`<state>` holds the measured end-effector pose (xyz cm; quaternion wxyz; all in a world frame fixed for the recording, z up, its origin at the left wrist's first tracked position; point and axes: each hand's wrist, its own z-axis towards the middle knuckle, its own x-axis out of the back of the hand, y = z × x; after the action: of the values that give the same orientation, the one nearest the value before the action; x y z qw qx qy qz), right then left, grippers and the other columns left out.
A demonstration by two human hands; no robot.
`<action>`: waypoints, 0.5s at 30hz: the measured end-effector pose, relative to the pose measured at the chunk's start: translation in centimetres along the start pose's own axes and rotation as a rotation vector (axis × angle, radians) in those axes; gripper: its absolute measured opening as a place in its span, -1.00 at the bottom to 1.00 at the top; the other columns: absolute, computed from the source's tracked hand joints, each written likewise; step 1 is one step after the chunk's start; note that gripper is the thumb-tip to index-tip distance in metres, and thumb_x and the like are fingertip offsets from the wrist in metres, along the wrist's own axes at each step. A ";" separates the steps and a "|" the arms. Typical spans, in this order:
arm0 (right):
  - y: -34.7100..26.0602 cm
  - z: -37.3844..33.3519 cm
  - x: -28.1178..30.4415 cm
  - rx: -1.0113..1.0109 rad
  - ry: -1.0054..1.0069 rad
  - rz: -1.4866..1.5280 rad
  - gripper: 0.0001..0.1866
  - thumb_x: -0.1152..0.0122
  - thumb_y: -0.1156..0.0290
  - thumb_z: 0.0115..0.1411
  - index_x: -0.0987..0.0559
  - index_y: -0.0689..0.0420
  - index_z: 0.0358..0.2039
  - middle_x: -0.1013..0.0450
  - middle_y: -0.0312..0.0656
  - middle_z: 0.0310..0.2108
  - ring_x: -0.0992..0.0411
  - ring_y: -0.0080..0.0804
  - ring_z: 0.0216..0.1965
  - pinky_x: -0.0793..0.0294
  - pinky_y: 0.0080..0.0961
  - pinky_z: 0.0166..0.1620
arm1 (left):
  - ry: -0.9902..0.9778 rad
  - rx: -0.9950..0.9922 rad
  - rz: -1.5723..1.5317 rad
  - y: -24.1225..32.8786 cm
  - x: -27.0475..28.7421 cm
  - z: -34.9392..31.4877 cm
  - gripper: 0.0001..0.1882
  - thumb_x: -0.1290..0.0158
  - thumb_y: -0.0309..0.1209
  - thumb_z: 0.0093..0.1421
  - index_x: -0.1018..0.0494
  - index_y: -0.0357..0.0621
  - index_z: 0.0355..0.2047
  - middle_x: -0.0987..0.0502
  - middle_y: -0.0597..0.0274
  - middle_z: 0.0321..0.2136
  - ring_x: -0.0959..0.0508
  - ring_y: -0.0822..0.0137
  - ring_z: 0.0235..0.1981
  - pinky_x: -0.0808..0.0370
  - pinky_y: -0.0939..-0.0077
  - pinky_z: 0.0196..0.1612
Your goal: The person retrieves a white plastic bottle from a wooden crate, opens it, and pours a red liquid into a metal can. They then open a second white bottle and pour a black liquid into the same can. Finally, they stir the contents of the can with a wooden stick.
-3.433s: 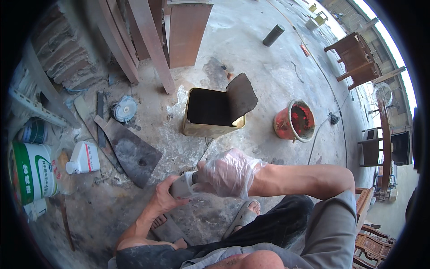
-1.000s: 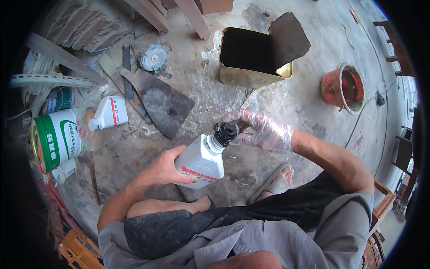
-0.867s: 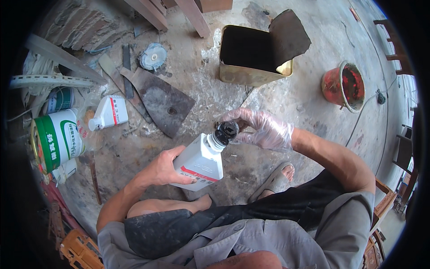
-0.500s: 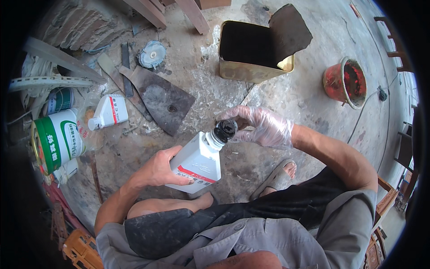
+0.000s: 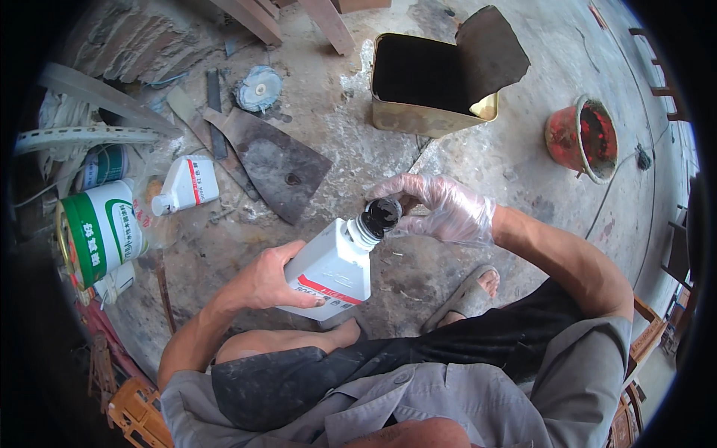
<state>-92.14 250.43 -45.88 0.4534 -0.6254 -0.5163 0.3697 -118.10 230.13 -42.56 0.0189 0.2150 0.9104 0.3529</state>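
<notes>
My bare left hand (image 5: 270, 282) grips the body of a white plastic bottle (image 5: 332, 261) with a red band, holding it tilted with its neck up and to the right. A clear plastic glove covers my right hand (image 5: 448, 211). Its fingers curl around a small bottle cap (image 5: 382, 214), smeared with glossy black liquid, right at the bottle's mouth. The cap hides the opening, so I cannot tell whether it is screwed on or loose. Some right fingertips are hidden behind it.
Ahead stands an open square tin (image 5: 426, 116), dark inside, its lid bent up. A red bucket (image 5: 567, 138) sits farther right. On the left are a metal plate (image 5: 272, 164), a smaller white bottle (image 5: 190, 185), a green-and-white can (image 5: 104, 231) and a blue-grey disc (image 5: 258, 88).
The whole view has shifted slightly, moving the floor things a little to the right. Both hands keep their grips, with the bottle and cap in nearly the same position.
</notes>
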 end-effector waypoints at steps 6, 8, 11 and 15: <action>0.4 -0.1 -0.1 0.037 0.032 0.026 -0.53 -0.31 0.56 0.22 -0.47 0.03 0.14 -0.54 -0.25 -0.21 -0.50 -0.49 -0.18 -0.50 -0.42 -0.04 | 0.014 -0.046 -0.033 -0.2 -0.1 0.1 -0.27 -0.45 -0.19 -0.18 -0.48 -0.32 -0.03 -0.60 0.08 -0.20 -0.58 0.32 -0.16 -0.48 0.43 -0.05; 0.7 0.1 0.0 0.042 0.032 -0.023 -0.52 -0.32 0.55 0.21 -0.48 0.03 0.14 -0.54 -0.26 -0.24 -0.49 -0.49 -0.21 -0.50 -0.43 -0.06 | 0.010 -0.043 -0.038 -0.2 0.0 0.0 -0.27 -0.45 -0.19 -0.18 -0.47 -0.33 -0.03 -0.60 0.08 -0.20 -0.58 0.32 -0.15 -0.47 0.43 -0.04; 0.4 0.1 0.1 0.038 0.033 -0.032 -0.52 -0.33 0.53 0.21 -0.48 0.01 0.15 -0.53 -0.28 -0.27 -0.49 -0.51 -0.24 -0.50 -0.43 -0.08 | 0.004 -0.041 -0.023 0.0 0.2 -0.2 -0.26 -0.45 -0.19 -0.18 -0.47 -0.33 -0.02 -0.60 0.08 -0.19 -0.58 0.32 -0.15 -0.47 0.43 -0.04; 0.4 0.1 0.1 0.042 0.033 -0.035 -0.53 -0.33 0.53 0.21 -0.49 0.00 0.14 -0.53 -0.29 -0.28 -0.49 -0.52 -0.24 -0.50 -0.44 -0.10 | -0.006 -0.001 -0.008 0.5 0.5 -0.2 -0.20 -0.47 -0.20 -0.22 -0.46 -0.37 0.02 -0.59 0.08 -0.16 -0.57 0.30 -0.13 -0.46 0.43 -0.01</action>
<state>-92.11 250.52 -46.26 0.4813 -0.6127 -0.5118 0.3619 -118.37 230.54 -42.00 0.0232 0.2122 0.9111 0.3526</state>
